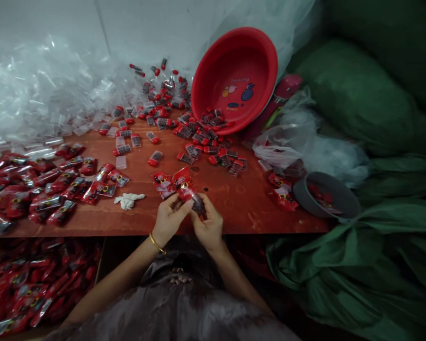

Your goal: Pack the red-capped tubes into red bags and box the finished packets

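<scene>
Both hands meet near the table's front edge. My left hand [172, 215], thumb on top, pinches a red printed plastic packet [183, 183]. The fingers of my right hand [209, 223] close around a small clear container with dark contents [198, 204], at the packet's lower end. Whether the container is partly inside the packet, I cannot tell. Just left of it lies a flat red printed card or wrapper [162, 183]. A crumpled white tissue [128, 201] rests left of my hands. Ahead, several red-capped clear containers [155, 157] lie loose on the table.
A red basin [234, 45] leans tilted at the back, containers spilling from its lip. Empty clear sleeves [57, 90] pile up back left. Filled red packets [62, 187] cover the left side, and more fill a box [24, 284] below. A grey bowl [303, 194] stands right, beside green sacks [355, 94].
</scene>
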Motion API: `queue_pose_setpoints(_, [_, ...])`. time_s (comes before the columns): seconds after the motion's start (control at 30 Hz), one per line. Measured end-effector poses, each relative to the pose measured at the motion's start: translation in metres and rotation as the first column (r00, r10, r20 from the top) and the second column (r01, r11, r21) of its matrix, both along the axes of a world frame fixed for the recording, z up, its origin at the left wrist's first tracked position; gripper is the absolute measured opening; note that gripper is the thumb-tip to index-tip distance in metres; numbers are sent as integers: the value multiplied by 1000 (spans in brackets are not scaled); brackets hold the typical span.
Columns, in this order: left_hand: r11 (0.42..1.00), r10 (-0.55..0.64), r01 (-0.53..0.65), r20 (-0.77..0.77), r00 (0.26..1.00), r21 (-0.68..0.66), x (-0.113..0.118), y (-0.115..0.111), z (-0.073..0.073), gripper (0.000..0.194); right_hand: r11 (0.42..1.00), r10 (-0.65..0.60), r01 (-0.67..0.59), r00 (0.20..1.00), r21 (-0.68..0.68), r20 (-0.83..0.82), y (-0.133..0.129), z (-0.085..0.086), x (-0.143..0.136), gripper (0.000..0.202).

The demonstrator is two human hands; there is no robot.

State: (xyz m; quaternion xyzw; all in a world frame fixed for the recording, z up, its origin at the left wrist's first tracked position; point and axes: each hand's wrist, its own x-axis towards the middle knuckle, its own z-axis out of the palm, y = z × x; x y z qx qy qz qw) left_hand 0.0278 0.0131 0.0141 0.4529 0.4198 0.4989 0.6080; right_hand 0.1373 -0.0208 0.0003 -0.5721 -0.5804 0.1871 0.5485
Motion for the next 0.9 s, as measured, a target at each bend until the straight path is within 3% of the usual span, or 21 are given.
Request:
queue_pose_setpoints(0.1, [996, 41, -36, 69, 997, -76, 1, 9, -3, 37, 1000, -2, 1, 998, 22, 63, -1, -2, 1, 31])
queue_pose_setpoints(0.2, [998, 10, -8, 29, 1000, -69, 6, 12, -5, 38, 999, -31, 26, 992, 45, 120, -1, -2, 0, 32])
queue_pose_setpoints(0.3, [1000, 28, -28, -17, 999, -14, 11, 7, -2, 35, 998, -61, 58, 994, 39, 90, 0, -1, -1, 30])
queue_pose_setpoints(0.4, [1000, -27, 27, -28, 999, 9, 12, 1, 2, 31, 998, -54, 54, 998, 15, 18, -1, 0, 1, 27])
queue_pose_setpoints(0.6, [996, 9, 1, 113, 994, -90, 11, 7, 3, 32, 1000, -8, 7, 999, 19, 53, -3, -3, 2, 34])
queue_pose_setpoints(0.7, [988, -24, 48, 166, 986, -145, 13, 10, 4, 33, 998, -26, 22, 996, 50, 80, -1, -4, -1, 37])
queue_pose_setpoints(0.8, [977, -9, 54, 210, 978, -208, 12, 13, 10, 31, 1000, 23, -23, 1000, -4, -10, 1, -1, -2, 36])
queue_pose_setpoints(0.9, [967, 20, 41, 239, 971, -250, 8, 17, 20, 28, 986, 109, -133, 973, -105, -204, 1, 3, 0, 31])
